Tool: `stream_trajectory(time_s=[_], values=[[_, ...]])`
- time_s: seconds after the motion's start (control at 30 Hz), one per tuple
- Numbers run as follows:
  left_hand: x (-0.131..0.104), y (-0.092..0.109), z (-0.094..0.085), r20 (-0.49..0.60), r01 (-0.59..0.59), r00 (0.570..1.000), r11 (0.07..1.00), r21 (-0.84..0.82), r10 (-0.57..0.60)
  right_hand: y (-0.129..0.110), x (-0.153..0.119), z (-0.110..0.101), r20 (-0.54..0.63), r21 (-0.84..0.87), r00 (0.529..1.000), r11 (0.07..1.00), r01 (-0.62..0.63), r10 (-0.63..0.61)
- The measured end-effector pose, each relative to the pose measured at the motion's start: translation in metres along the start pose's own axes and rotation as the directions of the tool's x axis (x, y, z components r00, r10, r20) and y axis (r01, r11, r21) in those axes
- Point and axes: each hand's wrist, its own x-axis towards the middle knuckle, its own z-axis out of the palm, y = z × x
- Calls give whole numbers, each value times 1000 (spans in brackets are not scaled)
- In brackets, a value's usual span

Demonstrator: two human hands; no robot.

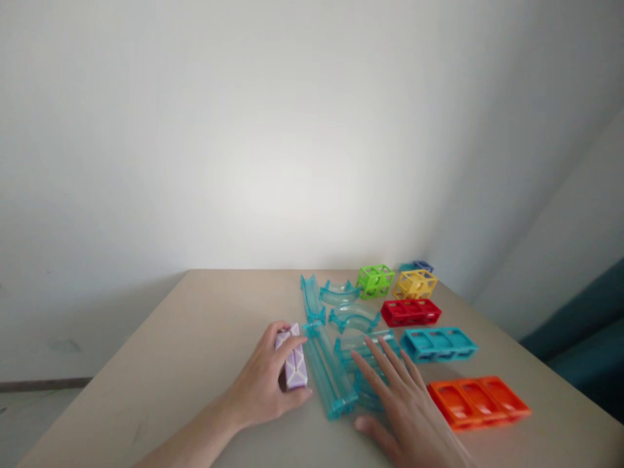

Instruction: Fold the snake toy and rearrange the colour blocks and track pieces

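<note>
My left hand (266, 377) is closed around a purple and white folded snake puzzle (295, 365), low over the table. Just right of it lies a long translucent teal track piece (329, 374). My right hand (397, 396) is spread with nothing in it, palm down above more teal track pieces (368, 341), partly covering them. Whether its fingertips touch the track cannot be made out. Beside that hand, to the right, is an orange block frame (480, 403) with three openings.
Curved teal tracks (353, 318) and a straight one (312, 300) lie farther back. Along the right stand teal (439, 344), red (411, 312), yellow (415, 284) and green (375, 281) block frames, with a blue one (423, 266) behind. A wall backs the table (195, 325); a dark teal curtain (580, 331) hangs right.
</note>
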Motion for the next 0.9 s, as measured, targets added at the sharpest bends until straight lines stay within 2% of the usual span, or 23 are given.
stream_trajectory(time_s=[0.17, 0.3, 0.53, 0.7, 0.9], values=[[4, -4, 6, 33, -19, 999, 1000, -12, 20, -8, 19, 2, 3, 13, 1000, 1000, 12, -13], [10, -17, 4, -3, 11, 1000, 999, -47, -11, -21, 44, 6, 45, 49, 999, 999, 4, -7], [31, -66, -19, -67, 8, 998, 997, -72, -13, -41, 106, 24, 18, 57, 1000, 998, -3, 2], [52, -100, -31, -130, 9, 991, 999, -52, -16, -46, 150, 43, -86, 56, 996, 998, -13, 18], [76, -124, -38, -195, 49, 979, 998, -25, -53, -46, 177, 58, -189, 63, 980, 996, -56, 67]])
